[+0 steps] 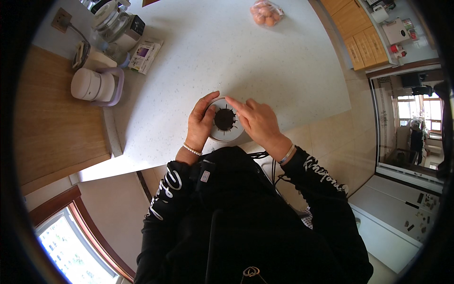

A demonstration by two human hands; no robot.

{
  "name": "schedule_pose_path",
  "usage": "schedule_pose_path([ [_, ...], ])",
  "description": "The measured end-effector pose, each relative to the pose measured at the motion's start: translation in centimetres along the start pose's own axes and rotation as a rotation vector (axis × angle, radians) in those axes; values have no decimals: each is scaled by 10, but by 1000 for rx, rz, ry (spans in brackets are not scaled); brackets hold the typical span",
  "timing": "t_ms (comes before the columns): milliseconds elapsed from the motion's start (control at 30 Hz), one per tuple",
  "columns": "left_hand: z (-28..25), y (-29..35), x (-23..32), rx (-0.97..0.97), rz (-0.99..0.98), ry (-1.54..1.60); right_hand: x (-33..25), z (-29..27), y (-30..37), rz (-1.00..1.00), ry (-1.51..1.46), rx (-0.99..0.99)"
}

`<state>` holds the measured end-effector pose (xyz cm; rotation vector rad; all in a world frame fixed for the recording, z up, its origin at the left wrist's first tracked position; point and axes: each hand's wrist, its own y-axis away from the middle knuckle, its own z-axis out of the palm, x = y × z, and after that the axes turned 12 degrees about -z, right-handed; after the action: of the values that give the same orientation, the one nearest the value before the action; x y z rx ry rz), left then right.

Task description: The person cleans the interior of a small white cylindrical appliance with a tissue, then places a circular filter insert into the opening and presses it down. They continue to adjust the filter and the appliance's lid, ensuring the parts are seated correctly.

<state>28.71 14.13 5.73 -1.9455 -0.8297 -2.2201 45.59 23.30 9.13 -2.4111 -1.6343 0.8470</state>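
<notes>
A round white dish-like object (218,133) is at the counter's near edge, just in front of my body. Its middle is a dark round patch (224,119) with thin dark lines spreading outward; I cannot make out what this patch is. My left hand (201,119) curves around the object's left side, with the thumb over the rim. From the right, my right hand (259,122) holds the rim; its index finger stretches along the far edge and the other fingers are curled. The right thumb is mostly hidden.
On the speckled white counter (189,52), a clear bag of eggs (266,13) lies far back. To the left are a white-and-lilac appliance (92,85), a flat packet (144,56) and a glass-jug appliance (116,23). Wooden cabinets (352,23) stand at the far right.
</notes>
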Motion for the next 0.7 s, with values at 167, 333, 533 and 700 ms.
schedule_pose_path([
  [167, 3, -10, 5, 62, 102, -170, 0, -2, 0, 24, -22, -45],
  [333, 7, -10, 6, 115, 190, -288, 2, -2, 2, -8, -14, -41],
  [533, 5, -8, 6, 92, 149, -224, 0, 9, 6, 57, -129, 155],
  [700, 5, -8, 2, 73, 328, -219, 1, 11, 7, 29, -112, 180],
])
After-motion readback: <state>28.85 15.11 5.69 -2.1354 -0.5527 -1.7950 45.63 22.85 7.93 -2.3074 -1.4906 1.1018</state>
